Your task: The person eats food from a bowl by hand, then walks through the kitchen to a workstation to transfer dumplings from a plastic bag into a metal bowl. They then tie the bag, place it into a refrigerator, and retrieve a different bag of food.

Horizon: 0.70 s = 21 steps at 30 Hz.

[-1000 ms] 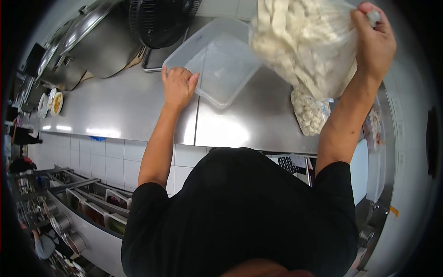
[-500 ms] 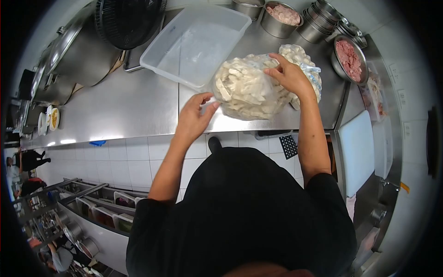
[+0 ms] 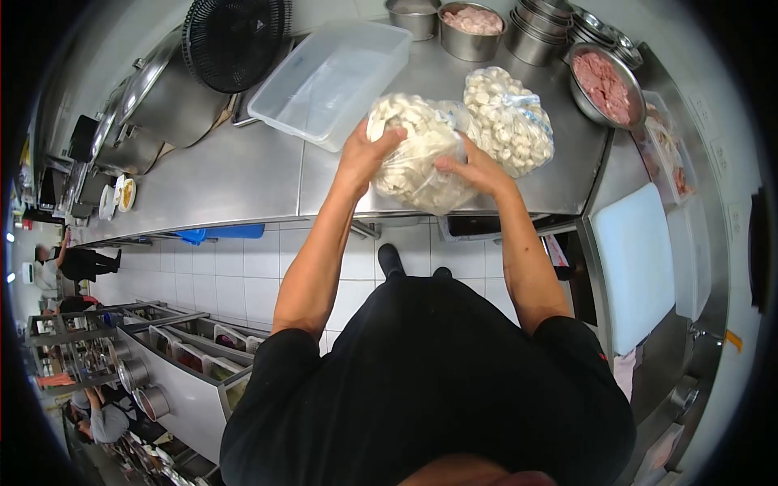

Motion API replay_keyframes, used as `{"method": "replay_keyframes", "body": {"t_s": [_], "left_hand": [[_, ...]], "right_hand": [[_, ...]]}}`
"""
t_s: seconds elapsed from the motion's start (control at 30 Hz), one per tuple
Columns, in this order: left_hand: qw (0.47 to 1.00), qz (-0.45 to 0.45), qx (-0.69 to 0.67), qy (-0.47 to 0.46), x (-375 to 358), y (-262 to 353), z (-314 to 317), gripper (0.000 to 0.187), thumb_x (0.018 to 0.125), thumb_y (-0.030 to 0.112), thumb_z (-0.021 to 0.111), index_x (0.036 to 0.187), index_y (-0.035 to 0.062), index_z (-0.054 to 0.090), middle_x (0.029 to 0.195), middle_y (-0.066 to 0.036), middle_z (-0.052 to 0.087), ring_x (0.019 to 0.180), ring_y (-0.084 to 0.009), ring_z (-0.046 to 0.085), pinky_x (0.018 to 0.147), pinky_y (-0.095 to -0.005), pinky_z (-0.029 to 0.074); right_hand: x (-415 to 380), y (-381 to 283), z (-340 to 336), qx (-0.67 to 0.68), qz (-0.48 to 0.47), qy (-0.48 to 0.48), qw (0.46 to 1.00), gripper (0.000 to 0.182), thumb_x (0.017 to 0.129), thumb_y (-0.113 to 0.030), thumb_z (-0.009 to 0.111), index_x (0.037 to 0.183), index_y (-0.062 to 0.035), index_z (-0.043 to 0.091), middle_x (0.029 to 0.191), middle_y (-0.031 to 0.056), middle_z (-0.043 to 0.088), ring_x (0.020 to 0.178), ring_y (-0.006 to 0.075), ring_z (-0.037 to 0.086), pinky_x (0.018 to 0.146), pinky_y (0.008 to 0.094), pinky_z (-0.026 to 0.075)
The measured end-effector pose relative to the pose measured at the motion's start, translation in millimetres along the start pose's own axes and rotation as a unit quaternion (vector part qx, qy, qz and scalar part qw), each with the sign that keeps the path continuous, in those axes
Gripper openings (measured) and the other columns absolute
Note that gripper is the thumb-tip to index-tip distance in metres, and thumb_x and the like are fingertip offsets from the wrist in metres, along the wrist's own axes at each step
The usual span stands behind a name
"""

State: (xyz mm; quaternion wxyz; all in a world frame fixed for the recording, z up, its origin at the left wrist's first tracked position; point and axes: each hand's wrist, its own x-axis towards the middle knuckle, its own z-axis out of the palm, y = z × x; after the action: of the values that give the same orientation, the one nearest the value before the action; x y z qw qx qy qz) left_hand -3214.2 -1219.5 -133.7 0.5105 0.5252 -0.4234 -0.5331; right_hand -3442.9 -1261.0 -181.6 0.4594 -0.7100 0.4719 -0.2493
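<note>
A clear plastic bag of pale, chunky pieces that look like cut mushrooms (image 3: 417, 166) is held over the steel counter's front part. My left hand (image 3: 361, 158) wraps its left side, the thumb pressing on the plastic. Around the right side curls my right hand (image 3: 478, 168), thumb on top. Some fingers of both hands are hidden by the bag. A second, tied bag of similar pale pieces (image 3: 510, 121) lies just beyond my right hand. Behind my left hand stands an open translucent plastic tub (image 3: 279, 121).
Along the back are a steel pot of pale meat (image 3: 472, 32), stacked steel pots (image 3: 535, 40) and a bowl of pinkish meat (image 3: 601, 85). A black fan (image 3: 235, 44) and large lidded pots (image 3: 182, 97) stand left. A pale cutting board (image 3: 634, 267) lies right. Other people are far left.
My left hand has closed on the bag's left side, and my right hand has shifted to its right side. The bag now looks more upright and apart from the second bag.
</note>
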Motion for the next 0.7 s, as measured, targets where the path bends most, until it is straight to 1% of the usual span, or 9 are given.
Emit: {"method": "replay_keyframes", "body": {"t_s": [0.07,0.13,0.17,0.27,0.3,0.4,0.43,0.57,0.7], "left_hand": [[0.984,0.041,0.168,0.029,-2.5,6.2,6.9,0.067,0.08,0.034,0.078,0.129,-0.0053,0.054,0.115,-0.018,0.066,0.103,-0.0253,0.064,0.09,-0.0354,0.051],[0.954,0.07,0.287,0.05,14.6,-14.6,-6.3,0.078,0.076,0.043,0.079,0.132,-0.0044,0.052,0.121,-0.024,0.064,0.111,-0.0348,0.063,0.095,-0.04,0.05],[0.926,0.1,0.359,0.061,14.5,-16.8,-16.4,0.089,0.076,0.051,0.076,0.139,-0.0037,0.046,0.13,-0.029,0.057,0.123,-0.0392,0.055,0.105,-0.0411,0.042],[0.91,0.167,0.379,-0.009,20.4,-29.0,-27.6,0.097,0.075,0.052,0.076,0.145,-0.0024,0.038,0.143,-0.031,0.043,0.134,-0.0397,0.044,0.112,-0.0404,0.035],[0.851,0.144,0.502,-0.051,27.0,-36.8,-27.4,0.103,0.074,0.054,0.076,0.148,-0.0021,0.032,0.152,-0.031,0.03,0.138,-0.0418,0.037,0.116,-0.0399,0.029],[0.819,0.126,0.553,-0.085,46.7,-40.3,-29.2,0.108,0.068,0.054,0.079,0.149,-0.0012,0.033,0.152,-0.031,0.027,0.136,-0.0441,0.04,0.113,-0.0415,0.034],[0.815,0.123,0.557,-0.101,50.4,-32.9,-25.9,0.11,0.066,0.055,0.08,0.149,-0.0009,0.033,0.151,-0.031,0.029,0.135,-0.0439,0.041,0.112,-0.0417,0.036],[0.78,0.087,0.602,-0.151,53.0,-5.5,-4.7,0.115,0.061,0.056,0.082,0.148,0.0,0.034,0.146,-0.03,0.036,0.13,-0.0429,0.046,0.106,-0.0428,0.042],[0.772,0.057,0.615,-0.151,64.3,2.8,6.9,0.111,0.059,0.054,0.084,0.145,0.0004,0.038,0.141,-0.028,0.043,0.126,-0.0407,0.049,0.104,-0.0418,0.044]], "right_hand": [[-8.9,5.9,-4.7,0.023,0.002,0.032,0.999,0.096,0.074,-0.054,0.076,0.146,-0.0032,0.04,0.138,0.0279,0.052,0.13,0.0372,0.05,0.108,0.0376,0.039],[-8.4,1.3,-13.3,-0.077,0.009,0.038,0.996,0.089,0.076,-0.052,0.075,0.144,-0.0039,0.043,0.13,0.027,0.058,0.124,0.0364,0.055,0.103,0.0378,0.043],[-8.5,-3.1,-16.8,-0.126,0.014,0.038,0.991,0.085,0.077,-0.051,0.074,0.142,-0.0042,0.045,0.126,0.0265,0.06,0.121,0.036,0.058,0.101,0.0379,0.045],[-4.8,0.4,-48.9,-0.161,-0.032,0.163,0.973,0.075,0.077,-0.047,0.075,0.133,-0.0022,0.054,0.114,0.0271,0.065,0.108,0.0424,0.061,0.094,0.0432,0.047],[-6.8,0.2,-59.4,-0.174,0.031,0.152,0.973,0.075,0.081,-0.048,0.072,0.135,-0.0002,0.052,0.121,0.0283,0.062,0.113,0.0411,0.06,0.097,0.0413,0.046],[-0.4,29.7,-51.8,-0.1,0.091,0.105,0.985,0.082,0.082,-0.052,0.07,0.138,0.0032,0.048,0.128,0.0289,0.059,0.121,0.0389,0.057,0.102,0.04,0.044],[-2.1,26.0,-49.9,-0.142,0.072,0.084,0.984,0.09,0.082,-0.054,0.07,0.142,0.0059,0.041,0.133,0.03,0.055,0.125,0.0385,0.055,0.105,0.0389,0.042],[-1.8,31.7,-19.7,-0.109,0.047,0.096,0.988,0.098,0.08,-0.054,0.07,0.149,0.0042,0.031,0.133,0.0319,0.054,0.124,0.0418,0.054,0.106,0.038,0.04],[-3.0,37.5,-15.6,-0.081,0.038,0.087,0.992,0.094,0.081,-0.046,0.071,0.15,0.0034,0.029,0.136,0.031,0.051,0.127,0.0397,0.052,0.107,0.037,0.039]]}}
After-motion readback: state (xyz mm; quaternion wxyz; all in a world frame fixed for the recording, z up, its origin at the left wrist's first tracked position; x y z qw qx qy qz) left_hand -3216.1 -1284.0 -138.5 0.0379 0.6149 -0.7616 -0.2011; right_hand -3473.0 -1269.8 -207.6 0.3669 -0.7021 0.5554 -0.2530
